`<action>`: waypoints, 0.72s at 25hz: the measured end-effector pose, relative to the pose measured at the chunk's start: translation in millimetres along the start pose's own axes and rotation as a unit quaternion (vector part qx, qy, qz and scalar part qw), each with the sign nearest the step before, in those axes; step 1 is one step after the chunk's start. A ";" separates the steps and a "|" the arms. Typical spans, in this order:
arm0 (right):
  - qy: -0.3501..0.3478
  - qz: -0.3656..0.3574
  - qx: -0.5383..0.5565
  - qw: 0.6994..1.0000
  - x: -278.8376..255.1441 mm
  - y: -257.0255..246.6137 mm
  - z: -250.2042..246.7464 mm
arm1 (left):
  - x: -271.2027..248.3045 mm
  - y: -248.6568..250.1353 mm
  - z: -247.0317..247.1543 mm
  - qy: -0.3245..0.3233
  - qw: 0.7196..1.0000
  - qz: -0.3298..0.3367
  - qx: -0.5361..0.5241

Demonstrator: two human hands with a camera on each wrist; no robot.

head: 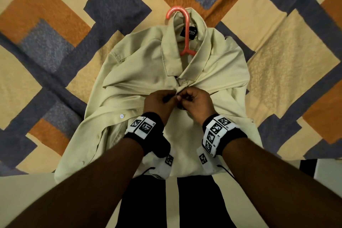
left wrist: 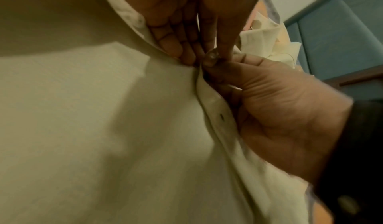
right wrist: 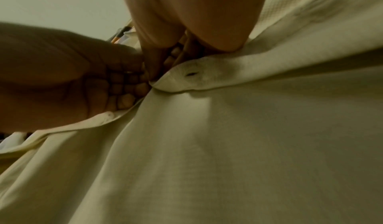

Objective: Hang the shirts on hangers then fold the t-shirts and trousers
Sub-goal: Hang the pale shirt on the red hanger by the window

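A beige button-up shirt (head: 148, 72) lies face up on the bed with a coral plastic hanger (head: 186, 24) inside it, the hook sticking out past the collar. My left hand (head: 161, 102) and right hand (head: 194, 102) meet at the front placket just below the collar, and each pinches one edge of the shirt. In the left wrist view my left fingertips (left wrist: 186, 52) and the right thumb press together round a small button (left wrist: 213, 56). An open buttonhole (left wrist: 222, 116) shows lower on the placket. The right wrist view shows the same buttonhole (right wrist: 191, 74) beside my curled fingers.
The shirt rests on a patchwork bedspread (head: 55, 24) of orange, tan and grey blocks that reaches out on all sides. The bed's near edge runs under my forearms, with my dark trousers (head: 196, 201) below it. A teal panel (left wrist: 335, 39) stands behind crumpled pale cloth (left wrist: 267, 34).
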State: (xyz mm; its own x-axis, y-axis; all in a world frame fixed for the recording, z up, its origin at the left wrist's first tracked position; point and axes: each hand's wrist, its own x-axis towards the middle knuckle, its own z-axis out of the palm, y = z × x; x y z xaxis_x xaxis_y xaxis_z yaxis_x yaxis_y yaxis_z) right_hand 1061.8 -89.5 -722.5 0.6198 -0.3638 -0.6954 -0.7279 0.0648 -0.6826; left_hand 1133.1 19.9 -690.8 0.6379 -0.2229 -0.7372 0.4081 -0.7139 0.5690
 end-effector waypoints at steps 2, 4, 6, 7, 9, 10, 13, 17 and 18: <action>0.002 0.015 0.029 0.999 0.2 -0.7 -0.9 | 5.6 3.0 2.9 0.014 1.000 -0.010 -0.009; 0.014 0.034 0.063 0.997 -1.0 -1.3 -2.6 | 9.1 5.5 3.8 0.020 1.000 -0.018 0.000; 0.029 0.021 0.034 0.999 -2.2 -1.0 -1.1 | 9.5 5.9 3.5 0.022 0.999 -0.019 0.028; 0.033 0.005 0.002 0.999 -2.6 -0.4 0.0 | 9.1 5.9 3.6 0.023 0.999 -0.016 0.044; 0.032 -0.016 -0.053 0.998 -3.1 -0.8 1.3 | 9.0 5.7 3.8 0.025 0.998 -0.009 0.059; 0.030 -0.020 -0.062 0.997 -3.4 -1.7 1.8 | 9.0 5.7 3.4 0.027 0.998 -0.006 0.063; 0.025 -0.029 -0.068 0.997 -6.0 -6.1 -1.1 | 9.0 2.5 5.1 0.024 0.992 0.040 0.118; 0.059 -0.050 -0.102 0.992 -8.8 -5.6 6.0 | 7.8 -2.0 6.1 0.043 0.994 0.055 0.083; 0.067 -0.055 -0.115 0.990 -8.6 -5.8 8.5 | 8.6 -2.7 5.4 0.053 0.997 0.041 0.030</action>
State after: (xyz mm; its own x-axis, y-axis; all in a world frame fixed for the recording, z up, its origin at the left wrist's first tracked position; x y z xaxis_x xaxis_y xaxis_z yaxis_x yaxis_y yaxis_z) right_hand 1063.2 -78.8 -714.5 0.6656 -0.4784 -0.5728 -0.7152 -0.1896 -0.6727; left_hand 1133.9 16.3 -700.6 0.7339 -0.2140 -0.6447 0.3138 -0.7350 0.6012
